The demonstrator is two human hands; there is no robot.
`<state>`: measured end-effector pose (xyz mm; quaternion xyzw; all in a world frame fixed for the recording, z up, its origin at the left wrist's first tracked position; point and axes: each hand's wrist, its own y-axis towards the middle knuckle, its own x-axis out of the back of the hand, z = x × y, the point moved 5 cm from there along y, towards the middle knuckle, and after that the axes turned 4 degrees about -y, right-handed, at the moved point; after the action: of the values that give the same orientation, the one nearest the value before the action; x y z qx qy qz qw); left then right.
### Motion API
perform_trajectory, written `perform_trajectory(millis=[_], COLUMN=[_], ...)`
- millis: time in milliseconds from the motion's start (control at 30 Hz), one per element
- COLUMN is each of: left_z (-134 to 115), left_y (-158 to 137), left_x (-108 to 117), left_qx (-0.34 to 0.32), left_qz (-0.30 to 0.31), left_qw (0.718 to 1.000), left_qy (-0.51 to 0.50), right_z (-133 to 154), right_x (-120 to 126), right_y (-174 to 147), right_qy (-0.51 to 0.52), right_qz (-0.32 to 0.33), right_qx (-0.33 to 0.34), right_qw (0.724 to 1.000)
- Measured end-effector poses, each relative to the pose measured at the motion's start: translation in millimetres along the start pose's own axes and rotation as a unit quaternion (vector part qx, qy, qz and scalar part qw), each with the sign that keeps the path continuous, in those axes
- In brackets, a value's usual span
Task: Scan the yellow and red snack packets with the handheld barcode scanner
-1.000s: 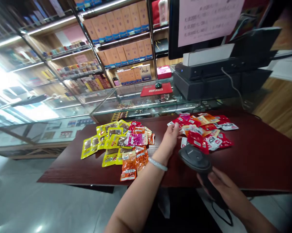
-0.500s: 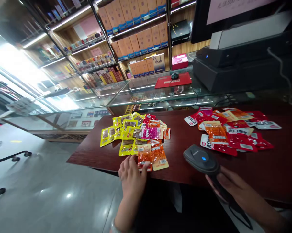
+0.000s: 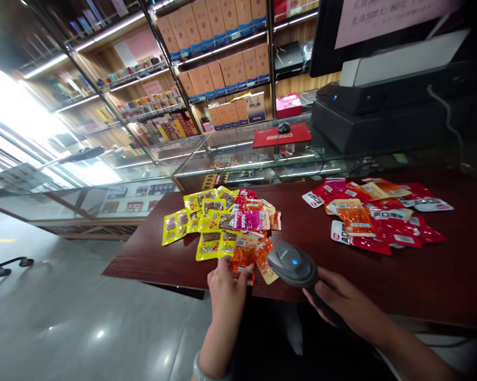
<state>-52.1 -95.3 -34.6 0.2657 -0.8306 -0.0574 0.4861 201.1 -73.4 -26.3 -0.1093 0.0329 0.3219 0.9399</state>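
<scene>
My left hand (image 3: 227, 283) pinches an orange snack packet (image 3: 244, 253) between thumb and fingers at the front edge of the dark red table. In my right hand (image 3: 344, 299) is a dark grey barcode scanner (image 3: 294, 263) with a blue light on top, its head pointing left towards that packet. The scanner partly covers a second orange and cream packet (image 3: 265, 267). Just behind my left hand lie several yellow packets (image 3: 209, 244), a magenta packet (image 3: 251, 220) and a red packet (image 3: 244, 197), overlapping one another.
A second pile of red and orange packets (image 3: 395, 227) lies on the right of the table (image 3: 302, 225). Beyond the table stand a glass counter (image 3: 238, 159) with a red mat and a mouse (image 3: 283, 128), a black machine (image 3: 365, 121), and shelves of boxes (image 3: 222, 76).
The scanner in my right hand has moved left, close to the orange packet. My left hand has gripped that packet and shifted it slightly right.
</scene>
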Motion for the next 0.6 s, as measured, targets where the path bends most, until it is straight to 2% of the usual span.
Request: perform_trajectory(millis=[133,267,367,433,500,600], left_z=[-10,-24,-36,-51,-74,-120], left_y=[-1,1,9,19,29,37], left_x=[3,2,-7,-21,-42,-71], left_qx=[-0.007,0.005,0.013,0.023,0.021,-0.030], left_qz=[0.010,0.049,0.079,0.101,0.141,0.228], left_qw=[1.000,0.998,0.994,0.987,0.968,0.912], left_qy=[-0.028,-0.044,-0.075,-0.124,-0.205,-0.339], right_z=[6,12,16,17,18,18], right_x=[-11,-9,-2,4,11,22], right_y=[15,15,6,-1,-8,-19], right_qy=[-0.009,-0.007,0.005,0.018,0.031,0.056], right_qz=[0.028,0.022,0.011,-0.002,-0.020,-0.056], right_qx=[0.028,0.041,0.054,0.058,0.060,0.054], right_qw=[0.999,0.999,0.998,0.998,0.998,0.995])
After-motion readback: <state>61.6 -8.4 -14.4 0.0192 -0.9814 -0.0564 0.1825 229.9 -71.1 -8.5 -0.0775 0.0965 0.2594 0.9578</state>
